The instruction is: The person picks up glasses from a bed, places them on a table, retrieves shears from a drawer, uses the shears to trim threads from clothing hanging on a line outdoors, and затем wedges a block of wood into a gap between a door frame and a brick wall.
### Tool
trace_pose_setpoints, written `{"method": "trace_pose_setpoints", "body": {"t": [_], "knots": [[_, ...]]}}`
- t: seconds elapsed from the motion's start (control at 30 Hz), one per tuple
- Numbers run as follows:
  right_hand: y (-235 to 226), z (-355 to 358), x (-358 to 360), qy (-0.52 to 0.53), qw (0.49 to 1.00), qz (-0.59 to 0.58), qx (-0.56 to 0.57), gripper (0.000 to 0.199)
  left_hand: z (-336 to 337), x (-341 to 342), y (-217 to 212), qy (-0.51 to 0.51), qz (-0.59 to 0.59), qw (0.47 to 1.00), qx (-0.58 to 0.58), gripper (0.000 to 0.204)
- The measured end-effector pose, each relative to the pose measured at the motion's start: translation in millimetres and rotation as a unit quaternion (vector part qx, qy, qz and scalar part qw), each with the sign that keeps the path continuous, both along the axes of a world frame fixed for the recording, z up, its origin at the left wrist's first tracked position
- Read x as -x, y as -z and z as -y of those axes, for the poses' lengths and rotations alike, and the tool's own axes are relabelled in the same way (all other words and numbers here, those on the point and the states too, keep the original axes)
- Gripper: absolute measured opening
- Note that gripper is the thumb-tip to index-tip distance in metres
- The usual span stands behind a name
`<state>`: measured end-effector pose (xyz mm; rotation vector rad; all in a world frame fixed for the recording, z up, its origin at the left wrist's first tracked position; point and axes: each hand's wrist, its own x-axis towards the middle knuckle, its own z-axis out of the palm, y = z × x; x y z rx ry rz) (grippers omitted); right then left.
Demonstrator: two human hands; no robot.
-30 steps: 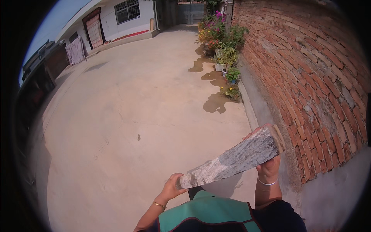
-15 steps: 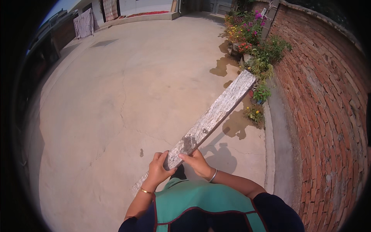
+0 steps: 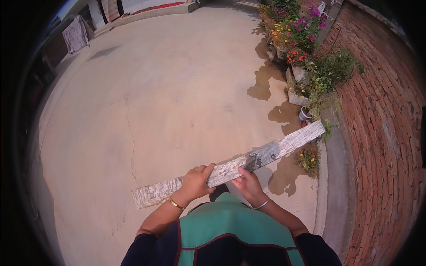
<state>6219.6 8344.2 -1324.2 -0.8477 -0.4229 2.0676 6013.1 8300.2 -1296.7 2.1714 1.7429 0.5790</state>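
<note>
A long, weathered wooden plank (image 3: 230, 170), grey-white with a dark patch, lies across both my hands in front of my body. Its right end tilts up toward the flower bed, and its left end reaches past my left forearm. My left hand (image 3: 197, 182) wraps over the plank left of its middle, with fingers on top. Right of that, my right hand (image 3: 249, 186) grips the lower edge, thumb on the upper face and the other fingers mostly hidden behind. I wear a green apron (image 3: 233, 219) with dark red trim.
Potted flowers (image 3: 297, 57) and leafy plants line the right side by a brick wall (image 3: 377, 133). Wet patches (image 3: 259, 86) stain the concrete yard (image 3: 168, 102). A cloth (image 3: 77, 34) hangs at the far left, and something red (image 3: 157, 8) is spread along a far ledge.
The plank has swung clockwise, from steeply slanted to nearly crosswise, its far end coming down and right. Both hands still hold it. The view has shifted slightly too.
</note>
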Motion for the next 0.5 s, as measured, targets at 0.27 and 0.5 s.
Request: {"method": "trace_pose_setpoints", "body": {"t": [0.27,0.5], "knots": [[15,-319,109,-0.124,0.988,0.013,0.088,0.037,-274,129,-13,-0.044,-0.021,0.999,0.019,0.076],[21,-622,220,-0.146,0.981,0.121,0.050,0.046,-548,225,4,-0.083,0.007,0.994,0.065,0.080]]}}
